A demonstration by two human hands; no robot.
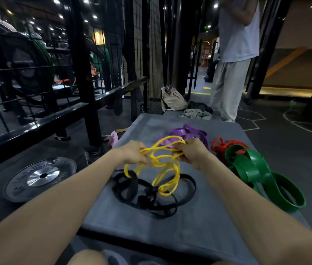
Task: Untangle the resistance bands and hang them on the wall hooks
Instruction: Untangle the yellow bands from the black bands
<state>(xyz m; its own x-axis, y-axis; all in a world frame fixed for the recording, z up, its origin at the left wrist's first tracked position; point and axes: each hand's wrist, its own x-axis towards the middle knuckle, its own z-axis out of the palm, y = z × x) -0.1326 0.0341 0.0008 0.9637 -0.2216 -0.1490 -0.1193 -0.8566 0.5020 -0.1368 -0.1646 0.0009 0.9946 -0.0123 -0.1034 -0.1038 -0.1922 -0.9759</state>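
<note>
From my head view, I hold the yellow band (162,165) up at the centre of the frame, my left hand (134,152) closed on its strands at one side and my right hand (192,152) closed on them at the other, each grip pinching loops of it. The band is knotted into several coils that hang down onto the black band (151,194), which lies in its own heap on the grey mat (132,226) just below. Beyond my hands sits the purple band (187,132); to the right lie the red band (225,145) and the wide green band (256,175), which touch one another. I judge the task barely begun: only the yellow one is being worked loose, four lie untouched, and nothing hangs yet. I see no wall hooks; a black wire fence (113,54) fills the upper left.
</note>
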